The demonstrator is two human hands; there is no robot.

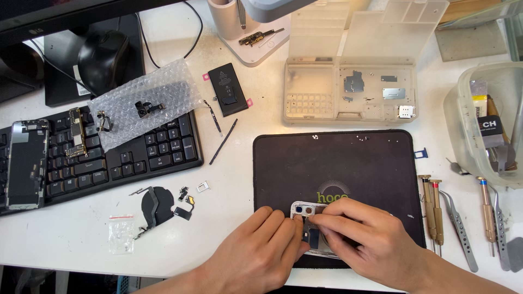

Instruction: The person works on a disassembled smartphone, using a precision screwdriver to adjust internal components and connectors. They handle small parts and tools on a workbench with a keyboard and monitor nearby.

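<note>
On the black mat (338,158), both hands (321,239) pinch a stripped phone frame (306,213), its battery (227,89), circuit board (76,133) and screen (24,163) already out on the table (234,179).

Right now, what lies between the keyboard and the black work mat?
In the head view, between keyboard and mat lies a thin black strip on the white table.

Small clear plastic zip bag (121,234), red strip along top, flat on white table, lower left of frame. Bubble-wrap sheet (144,103), clear, draped over keyboard's upper edge, upper left. Black rectangular battery (227,89) with white-print label, pink tabs at corners, upper centre. Black label with white lettering (490,129) inside clear plastic tub, right edge. Dark monitor screen (65,13), top left corner, mostly cropped.
</note>
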